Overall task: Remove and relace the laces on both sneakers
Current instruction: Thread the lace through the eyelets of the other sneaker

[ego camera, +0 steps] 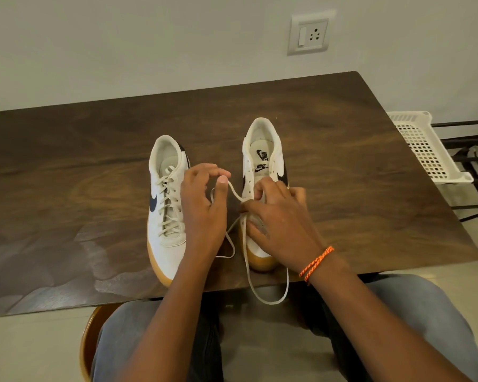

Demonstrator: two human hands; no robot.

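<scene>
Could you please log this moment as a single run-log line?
left sneaker: laced | right sneaker: partly unlaced | left hand: pinches lace | right hand: on right sneaker

A single head-worn wide-angle camera looks forward and steeply down from a seated person's eye level, close over a dark wooden table (342, 161), taking in the person's own lap at the bottom edge and the wall (149, 37) beyond the far edge.

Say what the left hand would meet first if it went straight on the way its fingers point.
Probably only bare table: the left hand, pinching the lace, points up the gap between the two sneakers; depth is unclear.
</scene>
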